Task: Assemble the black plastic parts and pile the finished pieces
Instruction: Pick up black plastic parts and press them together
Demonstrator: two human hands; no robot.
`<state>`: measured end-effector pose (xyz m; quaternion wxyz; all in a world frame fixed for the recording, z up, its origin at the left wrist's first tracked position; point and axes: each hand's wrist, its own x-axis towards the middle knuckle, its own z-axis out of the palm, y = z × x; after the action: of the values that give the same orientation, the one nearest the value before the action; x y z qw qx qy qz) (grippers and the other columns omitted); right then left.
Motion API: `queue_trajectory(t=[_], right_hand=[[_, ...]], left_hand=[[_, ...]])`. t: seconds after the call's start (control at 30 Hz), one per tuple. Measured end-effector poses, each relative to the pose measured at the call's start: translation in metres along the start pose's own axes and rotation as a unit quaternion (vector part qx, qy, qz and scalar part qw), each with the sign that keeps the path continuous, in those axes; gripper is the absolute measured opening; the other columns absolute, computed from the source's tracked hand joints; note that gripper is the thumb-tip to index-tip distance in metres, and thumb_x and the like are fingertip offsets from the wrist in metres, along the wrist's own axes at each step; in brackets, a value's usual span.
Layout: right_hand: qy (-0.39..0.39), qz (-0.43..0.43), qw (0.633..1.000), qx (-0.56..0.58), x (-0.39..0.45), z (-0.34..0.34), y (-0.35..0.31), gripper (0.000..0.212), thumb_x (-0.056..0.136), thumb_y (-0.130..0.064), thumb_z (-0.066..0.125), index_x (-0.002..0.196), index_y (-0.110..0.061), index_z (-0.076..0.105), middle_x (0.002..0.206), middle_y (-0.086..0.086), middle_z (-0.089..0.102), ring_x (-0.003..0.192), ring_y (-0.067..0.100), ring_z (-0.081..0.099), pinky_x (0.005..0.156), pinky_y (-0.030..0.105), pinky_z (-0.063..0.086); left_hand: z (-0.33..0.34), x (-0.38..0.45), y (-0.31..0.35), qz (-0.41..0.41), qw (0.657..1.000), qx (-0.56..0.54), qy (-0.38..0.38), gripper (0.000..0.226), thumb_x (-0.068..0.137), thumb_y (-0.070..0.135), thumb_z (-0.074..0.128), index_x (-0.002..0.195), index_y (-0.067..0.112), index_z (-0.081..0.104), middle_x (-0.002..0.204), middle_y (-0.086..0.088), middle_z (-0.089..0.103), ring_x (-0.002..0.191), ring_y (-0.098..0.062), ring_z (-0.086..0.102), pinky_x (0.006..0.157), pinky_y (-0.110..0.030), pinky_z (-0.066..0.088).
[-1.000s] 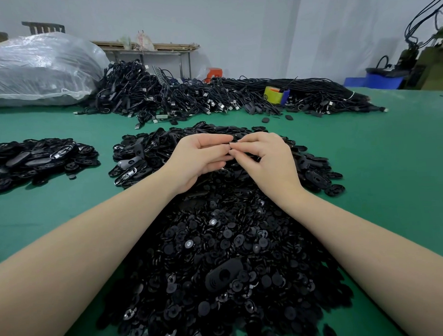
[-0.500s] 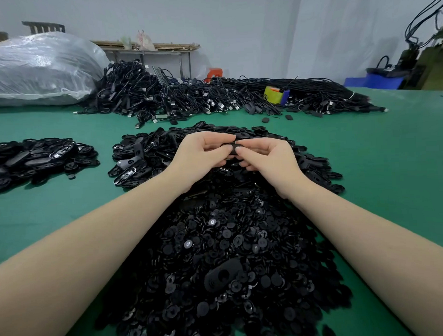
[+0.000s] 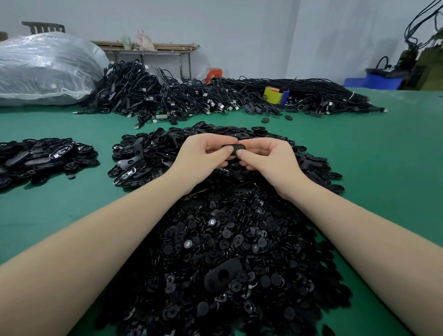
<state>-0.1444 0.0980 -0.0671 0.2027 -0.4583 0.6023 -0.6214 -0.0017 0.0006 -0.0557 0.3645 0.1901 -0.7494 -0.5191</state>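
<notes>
The green desk carries everything, and the biggest risk sits on it: the broad heap of small round black parts reaching toward the near edge lies directly under both forearms, so a dropped elbow or a careless sweep could push discs off the near edge or shuffle them into the oval shells heaped just beyond, toward the middle of the desk. The separate pile of finished pieces lies near the left edge, well apart from the hands, so a tossed piece may fall short onto bare desk or bounce into the unassembled shells, where it would be hard to pick out again, black on black. Above the far side of the heap, the left hand and right hand meet, their fingers curled and pinching one small black oval part between thumbs and fingertips. Whether its two halves are seated is hidden by the fingers; a skewed press would likely leave it half-clipped, or let it squirt out and vanish into the heap below
</notes>
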Motion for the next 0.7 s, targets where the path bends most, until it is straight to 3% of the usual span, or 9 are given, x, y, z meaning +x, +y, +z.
queue_trajectory(t=[0.4,0.53,0.7], right_hand=[[-0.007,0.003,1.000,0.006,0.0006,0.0003,-0.0011,0.015,0.086,-0.009,0.073,0.100,-0.014,0.074,0.077,0.003,0.075,0.070,0.012,0.068,0.065,0.020,0.053],[-0.003,0.002,1.000,0.005,0.0000,0.0009,-0.0017,0.011,0.087,-0.010,0.072,0.096,-0.016,0.073,0.076,0.002,0.075,0.069,0.012,0.069,0.064,0.020,0.054],[-0.020,0.011,1.000,0.001,-0.0004,-0.0017,-0.0045,0.017,0.087,-0.007,0.072,0.104,-0.010,0.072,0.082,0.007,0.075,0.072,0.014,0.071,0.068,0.021,0.056]], left_hand=[[0.0005,-0.0004,0.0001,-0.008,1.000,-0.014,0.000,0.026,0.094,0.004,0.063,0.095,0.028,0.073,0.085,0.009,0.077,0.083,-0.006,0.074,0.068,-0.015,0.055],[-0.0001,-0.0014,-0.0005,-0.001,1.000,-0.001,-0.006,0.026,0.094,0.005,0.064,0.095,0.030,0.072,0.092,0.005,0.076,0.086,-0.008,0.074,0.070,-0.016,0.056],[-0.0002,-0.0018,-0.0007,-0.002,1.000,0.003,-0.004,0.026,0.093,0.005,0.065,0.095,0.030,0.072,0.095,0.001,0.076,0.086,-0.010,0.074,0.072,-0.018,0.056]])
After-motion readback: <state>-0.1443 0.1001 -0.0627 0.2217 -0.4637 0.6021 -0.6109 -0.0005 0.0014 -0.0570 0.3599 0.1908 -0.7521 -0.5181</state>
